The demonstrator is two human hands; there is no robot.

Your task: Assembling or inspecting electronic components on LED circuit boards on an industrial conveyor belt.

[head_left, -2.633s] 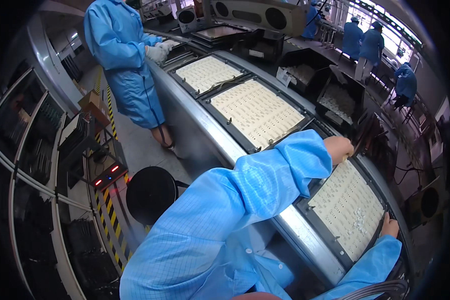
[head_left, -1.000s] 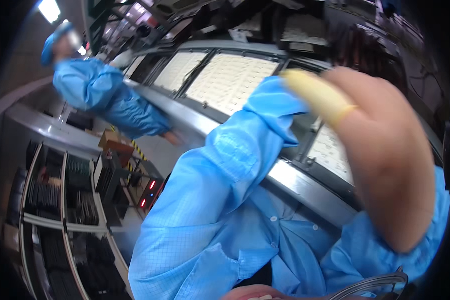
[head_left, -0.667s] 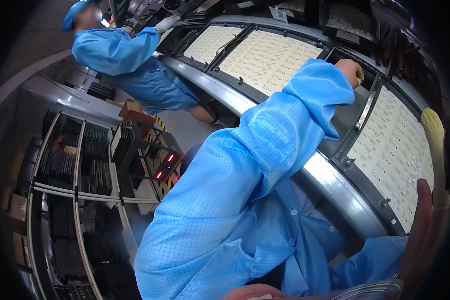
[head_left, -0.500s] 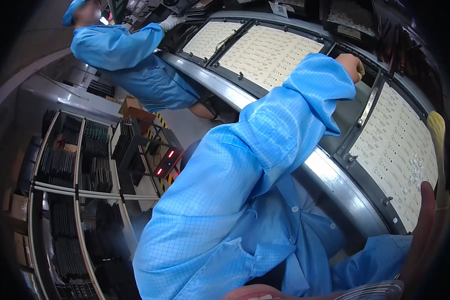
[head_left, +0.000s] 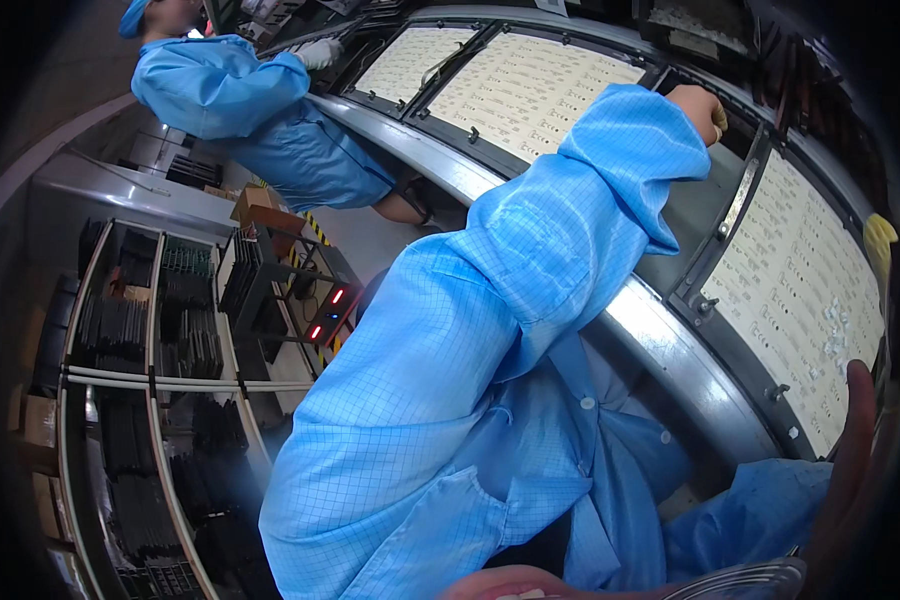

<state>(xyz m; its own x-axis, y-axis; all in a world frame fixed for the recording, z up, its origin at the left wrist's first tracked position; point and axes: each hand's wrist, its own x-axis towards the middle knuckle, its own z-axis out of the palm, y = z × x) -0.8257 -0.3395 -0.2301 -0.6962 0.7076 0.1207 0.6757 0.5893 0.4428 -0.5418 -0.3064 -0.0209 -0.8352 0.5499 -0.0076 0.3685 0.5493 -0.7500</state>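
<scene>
My left arm in a blue gridded sleeve reaches across to the far side of a metal-edged line. My left hand (head_left: 698,110) is closed there, its fingers curled down at the dark frame (head_left: 680,245) between two cream panels; what they hold is hidden. Right of it lies a cream panel (head_left: 785,260) with rows of dark print, clamped in a black frame. Small whitish bits (head_left: 836,325) are scattered on it. Past its far right edge shows part of a yellow glove, seemingly my right hand (head_left: 879,240); its fingers cannot be made out.
Another printed panel (head_left: 530,90) lies left of my hand. A person in blue (head_left: 225,95), white-gloved, stands farther along the line. Shelves (head_left: 155,375) hold stacks of dark boards at left, by a rack with red lights (head_left: 327,315). A metal rail (head_left: 660,335) edges the line.
The view has shifted slightly. My left hand stays closed at the same frame. Less of the yellow glove shows at the right edge. The other person's gloved hand has drawn back a little.
</scene>
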